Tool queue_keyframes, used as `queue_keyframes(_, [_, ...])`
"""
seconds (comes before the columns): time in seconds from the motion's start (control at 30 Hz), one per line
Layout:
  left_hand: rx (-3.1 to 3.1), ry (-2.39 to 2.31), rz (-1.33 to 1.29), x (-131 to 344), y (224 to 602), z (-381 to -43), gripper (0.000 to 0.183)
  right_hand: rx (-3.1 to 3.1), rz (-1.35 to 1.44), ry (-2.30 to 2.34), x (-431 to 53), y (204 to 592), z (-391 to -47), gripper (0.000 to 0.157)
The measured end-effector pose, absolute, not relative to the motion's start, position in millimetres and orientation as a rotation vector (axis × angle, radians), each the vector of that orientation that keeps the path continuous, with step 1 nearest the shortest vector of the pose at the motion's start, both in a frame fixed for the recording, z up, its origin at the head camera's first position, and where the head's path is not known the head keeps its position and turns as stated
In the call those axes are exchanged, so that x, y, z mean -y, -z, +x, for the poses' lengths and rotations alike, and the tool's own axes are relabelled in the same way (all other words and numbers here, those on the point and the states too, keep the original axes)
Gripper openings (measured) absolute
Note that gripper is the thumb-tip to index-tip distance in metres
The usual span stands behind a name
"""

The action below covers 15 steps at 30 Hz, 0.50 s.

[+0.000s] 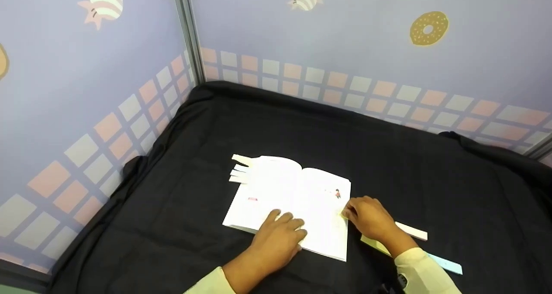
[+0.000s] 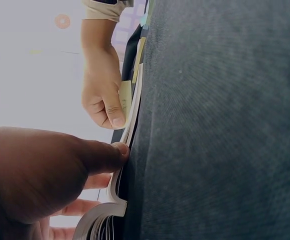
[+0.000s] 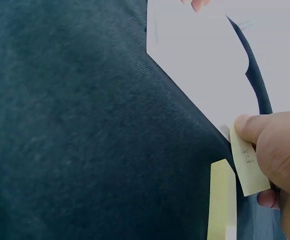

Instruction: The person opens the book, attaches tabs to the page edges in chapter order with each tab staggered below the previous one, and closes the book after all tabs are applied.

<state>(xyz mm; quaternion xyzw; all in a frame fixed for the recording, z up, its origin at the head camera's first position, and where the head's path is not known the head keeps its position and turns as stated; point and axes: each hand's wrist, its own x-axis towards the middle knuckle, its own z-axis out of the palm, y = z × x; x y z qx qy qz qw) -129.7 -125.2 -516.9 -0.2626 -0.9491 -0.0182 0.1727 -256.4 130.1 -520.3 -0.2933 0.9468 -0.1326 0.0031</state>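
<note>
An open book (image 1: 321, 225) lies on black cloth, its pages mostly washed out by glare. My left hand (image 1: 278, 242) rests on the lower middle of the pages, fingers spread. In the left wrist view, that hand's thumb (image 2: 110, 156) touches the book's near edge. At the outer edge of the right page, my right hand (image 1: 371, 218) pinches a yellow sticky note (image 3: 249, 165) between thumb and fingers. Small handwriting shows on the note, which overlaps the page edge. Several pale sticky tabs (image 1: 238, 173) stick out from the book's upper left side.
Right of the book, partly under my right forearm, lie a yellow sticky-note pad (image 1: 374, 245), a white strip (image 1: 413, 231) and a light blue strip (image 1: 447, 264). Black cloth (image 1: 276, 121) covers the table up to patterned walls (image 1: 319, 35) at the back and left.
</note>
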Motion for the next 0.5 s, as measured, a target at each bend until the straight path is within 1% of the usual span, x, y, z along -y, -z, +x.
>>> queue_keyframes(0.5, [2.704, 0.035, -0.739, 124.2, 516.2, -129.5, 0.022, -2.946, -0.874, 0.353, -125.3, 513.6, -259.5, 0.004])
